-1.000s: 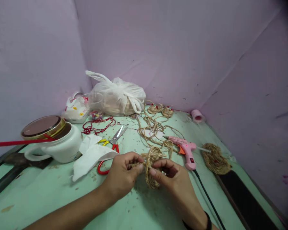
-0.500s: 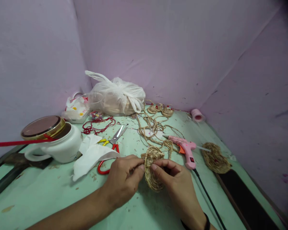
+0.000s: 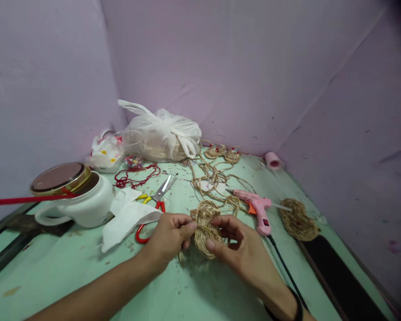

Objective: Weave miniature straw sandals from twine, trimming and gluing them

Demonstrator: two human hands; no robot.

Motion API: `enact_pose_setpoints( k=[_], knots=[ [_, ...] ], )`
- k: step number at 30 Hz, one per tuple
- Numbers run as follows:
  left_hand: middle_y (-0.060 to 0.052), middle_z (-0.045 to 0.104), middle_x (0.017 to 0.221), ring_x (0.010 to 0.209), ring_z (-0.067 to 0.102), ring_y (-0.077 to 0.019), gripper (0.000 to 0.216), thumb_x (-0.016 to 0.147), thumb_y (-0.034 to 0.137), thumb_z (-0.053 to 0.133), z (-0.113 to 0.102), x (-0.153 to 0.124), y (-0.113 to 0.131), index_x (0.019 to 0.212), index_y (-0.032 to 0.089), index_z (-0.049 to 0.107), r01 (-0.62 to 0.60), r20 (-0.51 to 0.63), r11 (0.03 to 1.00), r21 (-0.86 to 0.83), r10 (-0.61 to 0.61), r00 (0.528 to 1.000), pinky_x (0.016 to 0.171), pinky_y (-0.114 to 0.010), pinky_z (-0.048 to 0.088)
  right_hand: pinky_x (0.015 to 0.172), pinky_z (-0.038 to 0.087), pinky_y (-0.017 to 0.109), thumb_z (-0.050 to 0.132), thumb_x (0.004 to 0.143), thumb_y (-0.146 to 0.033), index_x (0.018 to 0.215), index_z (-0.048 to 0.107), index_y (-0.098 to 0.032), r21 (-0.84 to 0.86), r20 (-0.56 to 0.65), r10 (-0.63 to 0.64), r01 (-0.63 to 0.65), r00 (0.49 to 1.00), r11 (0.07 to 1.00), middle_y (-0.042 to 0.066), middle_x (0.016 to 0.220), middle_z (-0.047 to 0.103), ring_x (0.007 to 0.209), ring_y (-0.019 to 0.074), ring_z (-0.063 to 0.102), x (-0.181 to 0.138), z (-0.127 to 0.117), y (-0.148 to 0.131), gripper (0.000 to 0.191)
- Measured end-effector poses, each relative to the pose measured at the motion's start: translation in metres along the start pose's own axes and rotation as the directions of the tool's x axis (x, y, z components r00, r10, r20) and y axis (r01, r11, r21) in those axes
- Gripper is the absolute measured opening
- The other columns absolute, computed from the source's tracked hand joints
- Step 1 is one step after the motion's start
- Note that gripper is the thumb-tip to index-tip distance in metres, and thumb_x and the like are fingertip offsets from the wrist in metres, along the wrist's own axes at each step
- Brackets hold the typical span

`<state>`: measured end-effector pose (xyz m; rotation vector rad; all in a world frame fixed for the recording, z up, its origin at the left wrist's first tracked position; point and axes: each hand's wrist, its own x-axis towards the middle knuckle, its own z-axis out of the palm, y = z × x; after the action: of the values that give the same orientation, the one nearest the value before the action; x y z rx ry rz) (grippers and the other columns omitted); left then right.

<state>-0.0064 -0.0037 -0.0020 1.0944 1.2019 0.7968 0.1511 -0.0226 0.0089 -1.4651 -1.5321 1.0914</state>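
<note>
A coiled piece of braided straw rope (image 3: 206, 234), pinched in at its middle like a figure eight, is held up between my two hands. My left hand (image 3: 172, 236) pinches its left side at the waist between thumb and fingers. On its right side my right hand (image 3: 237, 243) grips it, thumb on the near face and fingers behind the upper edge. A short loose end hangs below my left fingers. Loose rope (image 3: 214, 176) lies tangled just beyond the piece. Right of it rests a pink glue gun (image 3: 259, 207) with a clear glue stick in its back.
Red-handled scissors (image 3: 158, 196) and white tissue (image 3: 128, 218) lie to the left. Farther left are a white mug (image 3: 90, 205), a hammer (image 3: 23, 227) and red yarn (image 3: 133, 176). A plastic bag (image 3: 163, 133) stands at the back. Another woven piece (image 3: 297, 218) lies at right.
The straw rope piece has turned to show more of its face and shifted slightly left. My right thumb has moved lower on it, and the right fingers have spread more.
</note>
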Motion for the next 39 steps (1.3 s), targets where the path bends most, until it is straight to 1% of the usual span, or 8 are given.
enact_pose_setpoints(
  k=[4, 7, 9, 12, 17, 21, 28, 39],
  knots=[
    [0.008, 0.037, 0.036, 0.035, 0.025, -0.0036, 0.025, 0.063, 0.039, 0.054, -0.005, 0.004, 0.003, 0.054, 0.015, 0.049, -0.017, -0.034, 1.000, 0.005, 0.017, 0.999, 0.038, -0.019, 0.014, 0.054, 0.043, 0.027, 0.069, 0.063, -0.032, 0.084, 0.064, -0.021, -0.322, 0.102, -0.030, 0.062, 0.994, 0.945, 0.002, 0.073, 0.066, 0.061, 0.0167, 0.058, 0.001, -0.028, -0.003, 0.024],
    [0.008, 0.036, 0.035, 0.034, 0.023, -0.0034, 0.027, 0.062, 0.040, 0.054, -0.007, 0.006, 0.003, 0.051, 0.016, 0.047, -0.024, -0.029, 0.999, 0.027, 0.025, 0.999, 0.038, -0.020, 0.013, 0.060, 0.043, 0.028, 0.064, 0.069, -0.034, 0.073, 0.066, -0.020, -0.394, 0.117, -0.102, 0.140, 0.988, 0.908, 0.003, 0.070, 0.066, 0.064, 0.0170, 0.058, 0.002, -0.046, -0.006, 0.014],
    [0.008, 0.035, 0.034, 0.034, 0.022, -0.0034, 0.028, 0.062, 0.041, 0.053, -0.007, 0.006, 0.003, 0.051, 0.016, 0.047, -0.016, -0.027, 0.999, 0.027, 0.017, 1.000, 0.038, -0.021, 0.013, 0.059, 0.041, 0.026, 0.061, 0.072, -0.033, 0.069, 0.066, -0.020, -0.320, 0.139, -0.163, 0.200, 0.977, 0.926, 0.002, 0.066, 0.064, 0.063, 0.0154, 0.056, 0.002, -0.050, -0.009, 0.014],
    [0.008, 0.035, 0.033, 0.034, 0.022, -0.0037, 0.030, 0.062, 0.042, 0.054, -0.004, 0.004, 0.002, 0.049, 0.017, 0.045, -0.003, 0.010, 0.999, 0.038, 0.003, 1.000, 0.039, -0.021, 0.012, 0.054, 0.040, 0.023, 0.061, 0.073, -0.030, 0.071, 0.066, -0.020, -0.026, 0.100, -0.201, 0.205, 0.974, 0.978, 0.000, 0.066, 0.061, 0.060, 0.0129, 0.052, 0.000, -0.043, -0.009, 0.012],
    [0.007, 0.034, 0.034, 0.034, 0.023, -0.0038, 0.033, 0.063, 0.042, 0.055, 0.004, -0.003, 0.001, 0.045, 0.017, 0.043, -0.027, 0.050, 0.999, 0.026, 0.025, 0.998, 0.038, -0.021, 0.013, 0.053, 0.040, 0.022, 0.065, 0.070, -0.032, 0.072, 0.065, -0.020, 0.437, -0.039, -0.064, 0.074, 0.997, 0.896, -0.001, 0.064, 0.059, 0.058, 0.0114, 0.050, -0.004, -0.015, 0.003, 0.012],
    [0.008, 0.035, 0.035, 0.035, 0.020, -0.0038, 0.032, 0.064, 0.042, 0.055, 0.001, -0.002, -0.002, 0.050, 0.016, 0.045, -0.033, -0.029, 0.998, -0.045, 0.032, 0.999, 0.038, -0.021, 0.010, 0.050, 0.038, 0.022, 0.069, 0.065, -0.032, 0.071, 0.067, -0.018, 0.393, -0.094, 0.014, 0.025, 0.995, 0.919, 0.000, 0.064, 0.060, 0.056, 0.0116, 0.050, -0.002, -0.008, 0.009, 0.015],
    [0.007, 0.036, 0.036, 0.036, 0.023, -0.0043, 0.035, 0.069, 0.044, 0.053, 0.001, -0.002, -0.006, 0.049, 0.016, 0.043, -0.053, 0.050, 0.998, -0.036, 0.055, 0.997, 0.038, -0.020, 0.013, 0.062, 0.041, 0.025, 0.072, 0.061, -0.027, 0.064, 0.064, -0.017, 0.406, -0.226, 0.033, 0.063, 0.974, 0.912, 0.001, 0.069, 0.061, 0.068, 0.0148, 0.052, 0.003, -0.003, 0.012, 0.013],
    [0.005, 0.038, 0.037, 0.038, 0.027, -0.0063, 0.037, 0.071, 0.044, 0.052, 0.001, -0.003, -0.004, 0.047, 0.017, 0.044, -0.139, 0.072, 0.989, 0.058, 0.135, 0.988, 0.040, -0.022, 0.018, 0.050, 0.038, 0.021, 0.078, 0.054, -0.030, 0.069, 0.056, -0.017, 0.728, -0.075, 0.215, -0.094, 0.974, 0.679, -0.004, 0.060, 0.055, 0.054, 0.0099, 0.048, 0.004, 0.007, 0.015, 0.030]
  ],
)
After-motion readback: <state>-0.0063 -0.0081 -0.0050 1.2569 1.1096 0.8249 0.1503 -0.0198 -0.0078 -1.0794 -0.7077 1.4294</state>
